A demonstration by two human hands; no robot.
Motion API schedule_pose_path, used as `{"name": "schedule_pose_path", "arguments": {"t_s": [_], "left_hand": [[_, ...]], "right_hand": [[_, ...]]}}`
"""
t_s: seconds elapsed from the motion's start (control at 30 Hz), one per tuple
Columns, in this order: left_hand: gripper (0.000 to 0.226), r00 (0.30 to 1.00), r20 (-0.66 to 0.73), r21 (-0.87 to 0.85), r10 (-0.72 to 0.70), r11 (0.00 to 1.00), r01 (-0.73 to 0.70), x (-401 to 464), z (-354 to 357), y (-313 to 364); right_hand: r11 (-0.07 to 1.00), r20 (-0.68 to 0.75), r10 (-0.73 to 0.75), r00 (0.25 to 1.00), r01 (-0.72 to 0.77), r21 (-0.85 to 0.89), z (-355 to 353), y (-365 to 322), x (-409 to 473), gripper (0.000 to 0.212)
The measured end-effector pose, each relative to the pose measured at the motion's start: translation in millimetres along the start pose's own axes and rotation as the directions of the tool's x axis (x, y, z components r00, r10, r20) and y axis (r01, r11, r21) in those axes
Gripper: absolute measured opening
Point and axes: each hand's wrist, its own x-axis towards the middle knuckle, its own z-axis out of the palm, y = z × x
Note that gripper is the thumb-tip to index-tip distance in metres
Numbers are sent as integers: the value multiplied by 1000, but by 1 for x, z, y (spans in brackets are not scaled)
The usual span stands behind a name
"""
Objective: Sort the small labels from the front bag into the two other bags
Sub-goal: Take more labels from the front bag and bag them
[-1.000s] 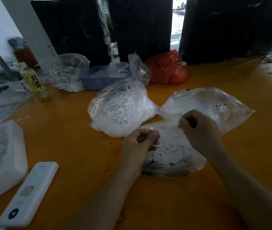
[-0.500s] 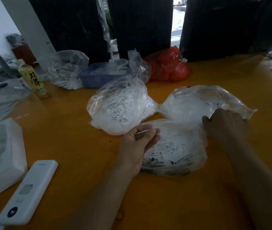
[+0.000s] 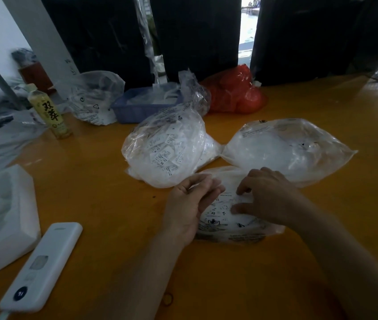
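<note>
**Sorting well under way, front bag not yet empty**

The left hand (image 3: 189, 204) pinched the front bag (image 3: 232, 221) at its edge. Right of that grip, the right hand (image 3: 265, 195) fingered labels inside. Beyond, the left bag (image 3: 165, 146) bulged fuller than the right bag (image 3: 287, 148).

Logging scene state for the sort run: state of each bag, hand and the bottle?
front bag: lying flat, both hands at it
left bag: bulging with labels
right bag: puffed, lying sideways
left hand: holding front bag's edge
right hand: fingers curled on front bag
bottle: upright, capped
</note>
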Motion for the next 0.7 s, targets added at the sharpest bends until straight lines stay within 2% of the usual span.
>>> {"name": "schedule_pose_path", "arguments": {"t_s": [0.13, 0.2, 0.3, 0.43, 0.6, 0.7], "left_hand": [[21, 1000, -4, -21, -19, 1000, 19, 2, -1, 0], [23, 1000, 3, -34, -15, 999, 15, 1, -1, 0], [20, 1000, 23, -24, 3, 1000, -3, 0, 1, -1], [15, 1000, 12, 17, 15, 1000, -15, 0, 0, -2], [14, 1000, -9, 80, 10, 997, -10, 1, 0, -2], [25, 1000, -14, 28, 11, 1000, -11, 3, -1, -1]], "right_hand": [[994, -41, 12, 999, -8, 106, -1, -1, -1, 29], [990, -60, 47, 997, -38, 138, -3, 0, -3, 32], [993, 15, 93, 996, -94, 74, -3, -1, -3, 47], [989, 34, 104, 994, -107, 106, -7, -3, -2, 35], [906, -63, 153, 986, -115, 407, -17, 2, -9, 23], [727, -116, 272, 955, -125, 675, -22, 2, -12, 19]]}}
